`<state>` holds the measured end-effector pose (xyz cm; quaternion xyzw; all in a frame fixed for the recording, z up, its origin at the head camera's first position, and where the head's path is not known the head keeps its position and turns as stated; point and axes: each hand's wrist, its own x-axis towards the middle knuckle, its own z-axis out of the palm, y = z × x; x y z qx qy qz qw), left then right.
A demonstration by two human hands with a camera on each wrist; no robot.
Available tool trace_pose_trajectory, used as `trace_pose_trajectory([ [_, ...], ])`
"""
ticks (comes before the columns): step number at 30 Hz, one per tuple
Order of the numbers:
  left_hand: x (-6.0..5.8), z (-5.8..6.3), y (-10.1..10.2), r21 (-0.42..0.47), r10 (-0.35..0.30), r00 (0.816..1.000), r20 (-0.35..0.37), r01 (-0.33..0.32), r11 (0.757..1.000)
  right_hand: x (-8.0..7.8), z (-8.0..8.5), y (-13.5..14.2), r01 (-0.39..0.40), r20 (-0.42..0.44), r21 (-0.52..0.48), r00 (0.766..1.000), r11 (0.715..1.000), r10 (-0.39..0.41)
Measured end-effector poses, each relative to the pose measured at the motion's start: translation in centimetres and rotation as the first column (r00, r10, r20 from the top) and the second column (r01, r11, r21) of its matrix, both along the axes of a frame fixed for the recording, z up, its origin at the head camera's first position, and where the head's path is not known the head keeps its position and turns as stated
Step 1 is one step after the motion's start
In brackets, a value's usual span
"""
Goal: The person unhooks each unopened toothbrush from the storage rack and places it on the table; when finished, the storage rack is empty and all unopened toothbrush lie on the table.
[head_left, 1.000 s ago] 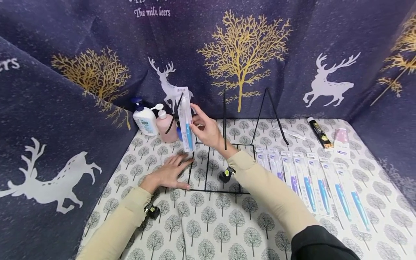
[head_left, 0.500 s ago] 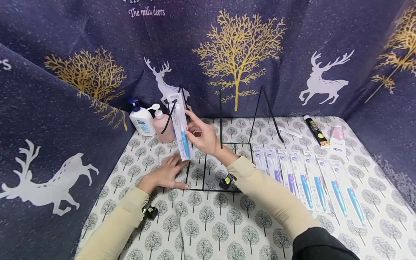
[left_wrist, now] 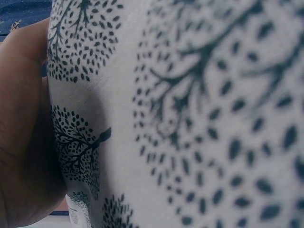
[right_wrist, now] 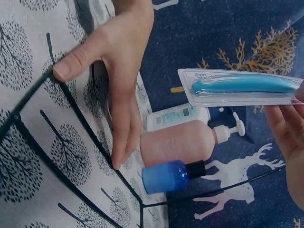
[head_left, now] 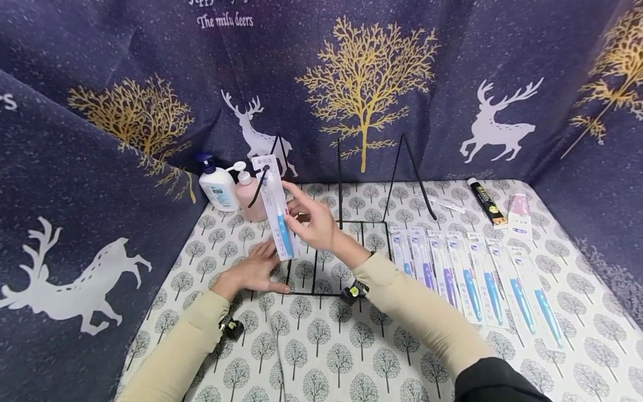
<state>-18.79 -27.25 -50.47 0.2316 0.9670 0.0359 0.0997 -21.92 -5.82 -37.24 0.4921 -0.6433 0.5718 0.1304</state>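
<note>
My right hand (head_left: 316, 220) pinches the right edge of a packaged toothbrush (head_left: 283, 234) with a blue handle. The pack hangs tilted at the left side of a black wire rack (head_left: 339, 184), and a slanted prong (head_left: 256, 192) seems to pass through its top. My left hand (head_left: 253, 268) rests on the cloth at the left edge of the rack's base, fingers stretched out. In the right wrist view, the left thumb and fingers (right_wrist: 121, 137) touch the base wire, and the toothbrush pack (right_wrist: 237, 88) is seen close up. The left wrist view shows mostly patterned cloth.
Several packaged toothbrushes (head_left: 469, 282) lie in a row to the right. Behind them are a black tube (head_left: 486, 201) and a pink-and-white tube (head_left: 519, 215). White (head_left: 219, 187) and pink (head_left: 249, 195) pump bottles stand back left, near a small blue bottle (right_wrist: 166, 176).
My right hand has moved down with the toothbrush pack, whose top now sits lower along the prong and further left. My left hand has stayed at the rack's base.
</note>
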Motion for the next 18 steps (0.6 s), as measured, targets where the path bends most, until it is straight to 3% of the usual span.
trace_pose_trajectory([
  [9,0.4,0.3,0.1,0.037,0.009,1.0,0.02,-0.01,0.999,1.6,0.2,0.3,-0.081,-0.051,-0.023,0.996,0.996,0.08],
  [18,0.3,0.5,0.1,0.239,0.002,1.0,-0.012,0.001,0.971,3.5,0.4,0.6,-0.1,-0.072,-0.008,0.993,0.995,0.099],
])
